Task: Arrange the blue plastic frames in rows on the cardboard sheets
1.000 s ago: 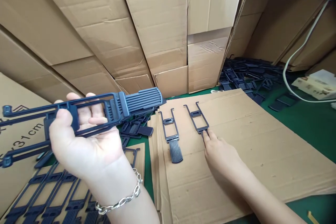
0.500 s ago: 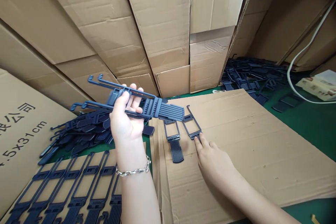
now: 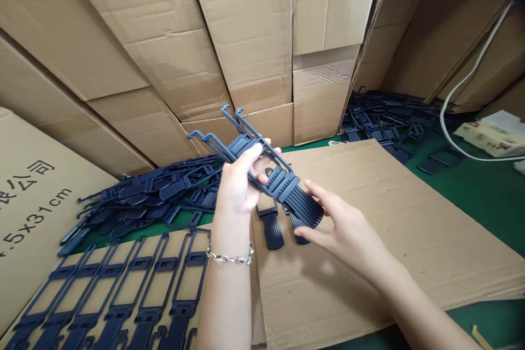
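My left hand (image 3: 241,178) is closed around a small stack of dark blue plastic brackets (image 3: 283,181), thumb on top. Their hooked ends point up and left, and their ribbed tabs slope down to the right. Around the tab end, my right hand (image 3: 338,224) is open, thumb and fingers apart on either side; whether it touches is unclear. Below the stack, two brackets lie on the cardboard sheet: one bracket (image 3: 273,231) shows its ribbed tab, and the other bracket (image 3: 301,239) is mostly hidden by the held stack.
A row of several brackets (image 3: 150,314) lies on cardboard at lower left. Behind it is a loose heap of brackets (image 3: 143,197); another heap (image 3: 381,120) sits at far right. Tall cardboard boxes (image 3: 250,38) form a wall behind. A white cable (image 3: 459,85) hangs at right.
My left hand has moved right with the bracket stack, which now tilts more steeply down. My right hand has left the bracket on the cardboard and risen to the stack's tab end.
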Motion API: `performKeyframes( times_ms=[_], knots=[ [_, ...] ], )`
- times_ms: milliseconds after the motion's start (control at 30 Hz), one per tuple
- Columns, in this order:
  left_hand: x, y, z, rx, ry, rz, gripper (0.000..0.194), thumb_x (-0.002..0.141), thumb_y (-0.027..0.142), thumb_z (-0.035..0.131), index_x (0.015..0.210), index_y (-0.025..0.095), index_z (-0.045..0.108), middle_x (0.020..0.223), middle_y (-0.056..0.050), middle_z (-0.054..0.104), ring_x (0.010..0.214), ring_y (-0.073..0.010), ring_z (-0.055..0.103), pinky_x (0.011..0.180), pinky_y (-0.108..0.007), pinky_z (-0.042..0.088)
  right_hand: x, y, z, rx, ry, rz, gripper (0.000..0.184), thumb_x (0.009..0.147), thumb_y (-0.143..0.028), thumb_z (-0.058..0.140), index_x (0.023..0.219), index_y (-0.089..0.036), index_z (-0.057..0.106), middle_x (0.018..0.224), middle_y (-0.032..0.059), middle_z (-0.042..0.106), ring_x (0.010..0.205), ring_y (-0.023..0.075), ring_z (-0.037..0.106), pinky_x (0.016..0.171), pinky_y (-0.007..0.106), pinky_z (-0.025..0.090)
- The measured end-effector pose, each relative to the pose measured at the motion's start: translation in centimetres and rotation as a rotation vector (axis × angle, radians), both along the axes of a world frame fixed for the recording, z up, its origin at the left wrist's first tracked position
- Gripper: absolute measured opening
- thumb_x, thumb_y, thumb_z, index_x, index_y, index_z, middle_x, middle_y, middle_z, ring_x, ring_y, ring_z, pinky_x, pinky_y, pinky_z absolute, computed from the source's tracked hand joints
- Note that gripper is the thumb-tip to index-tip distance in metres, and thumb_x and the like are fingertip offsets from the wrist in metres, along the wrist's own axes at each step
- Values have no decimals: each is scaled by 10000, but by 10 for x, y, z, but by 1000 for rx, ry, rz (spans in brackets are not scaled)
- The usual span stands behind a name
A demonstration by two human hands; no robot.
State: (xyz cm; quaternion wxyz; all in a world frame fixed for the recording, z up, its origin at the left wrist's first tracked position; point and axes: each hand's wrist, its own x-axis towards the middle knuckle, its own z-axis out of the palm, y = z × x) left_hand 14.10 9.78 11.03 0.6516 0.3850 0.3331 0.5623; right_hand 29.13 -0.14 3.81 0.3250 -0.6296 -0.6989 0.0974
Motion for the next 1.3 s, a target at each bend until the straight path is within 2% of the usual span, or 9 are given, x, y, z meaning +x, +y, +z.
performKeyframes(
  times_ms=[167,300,467,600,767,1000,1100,1167,1300],
  knots=[
    [5,2,-10,58,76,-59,403,580,418,736,853,149,613,1016,-77,627,875,-203,619,412,-137,456,2,7,-5,-90,-55,47,567,831,-393,383,1349,-166,340,1260,60,453,1067,139,526,858,256,472],
    [-3,17,-18,77,42,-26,642,535,699,597,871,151,599,1079,-114,598,878,-208,610,500,-185,495,9,11,0,-114,-27,72,513,846,-343,329,1333,-181,348,1271,37,440,1129,120,477,922,239,427],
    [-23,19,-5,141,37,211,465,695,648,509,836,209,571,1047,-62,596,967,-180,583,609,-193,497,14,13,2,-75,118,-242,415,880,-398,233,1093,-194,527,904,30,604,780,91,561,669,174,397],
    [-44,-4,19,295,41,385,374,800,573,428,838,234,583,972,-15,593,984,-167,568,603,-195,484,23,19,4,-150,49,-464,362,854,-397,275,861,-160,549,710,47,573,623,109,494,545,184,272],
    [-48,-19,28,362,108,431,364,826,551,394,836,256,606,877,6,589,939,-161,575,625,-209,487,32,28,-1,-239,71,-528,452,841,-336,255,1252,-210,397,888,78,598,732,156,546,605,202,322],
    [-35,-11,12,454,274,334,459,738,581,518,877,156,626,811,-47,626,823,-143,592,727,-223,465,57,21,-11,-677,3,-321,660,783,-273,281,1418,-179,131,829,92,603,576,120,522,560,199,348],
    [-33,-12,11,449,276,273,437,733,554,545,885,153,629,819,-49,626,822,-144,592,757,-236,465,68,23,-14,-765,-34,-258,575,777,-318,325,1325,-146,353,832,106,599,684,134,552,620,209,382],
    [-33,-13,12,431,269,245,425,731,542,555,882,152,632,818,-51,624,825,-147,592,767,-238,466,73,27,-19,-745,-87,-321,514,800,-394,308,1212,-133,474,929,133,584,854,176,556,712,247,404],
    [-34,-13,12,401,267,207,432,709,559,566,866,163,637,812,-53,622,817,-150,590,763,-233,469,69,37,-34,-593,-212,-428,586,812,-500,303,1259,-142,430,1134,155,489,1069,249,468,876,346,368]
  ],
)
